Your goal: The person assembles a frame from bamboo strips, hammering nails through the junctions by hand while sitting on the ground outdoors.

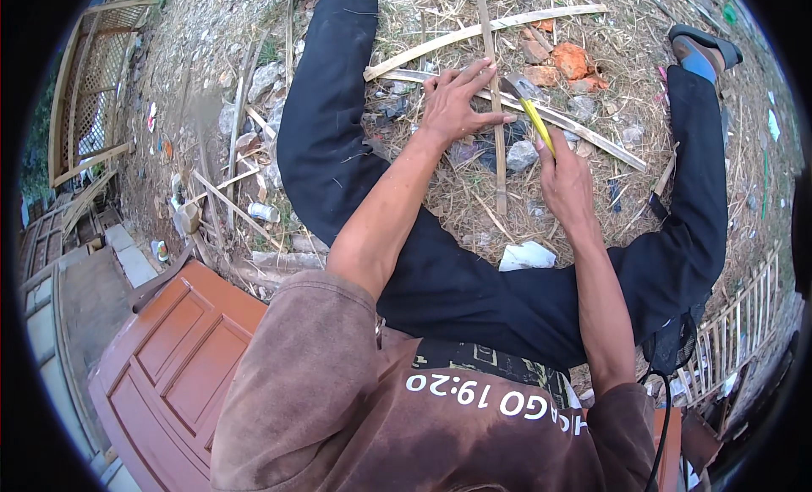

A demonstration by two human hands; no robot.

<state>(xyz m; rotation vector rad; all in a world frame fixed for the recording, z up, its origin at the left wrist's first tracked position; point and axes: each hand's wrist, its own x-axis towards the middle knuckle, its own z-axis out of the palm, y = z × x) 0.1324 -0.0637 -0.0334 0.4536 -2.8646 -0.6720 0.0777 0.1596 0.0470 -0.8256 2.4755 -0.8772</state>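
Slats (500, 172) lie crossed on the ground (622, 225). Left hand (461, 105) seems to be steadying them, fingers spread; right hand (567, 183) has fingers clamped on a tool (537, 124). Next move calls for keeping left fingers clear.

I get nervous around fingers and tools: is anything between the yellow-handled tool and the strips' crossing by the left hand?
Nothing visible stands between the yellow-handled tool in the right hand and that crossing. The left hand, though, has its thumb across the lengthwise strip, close by.
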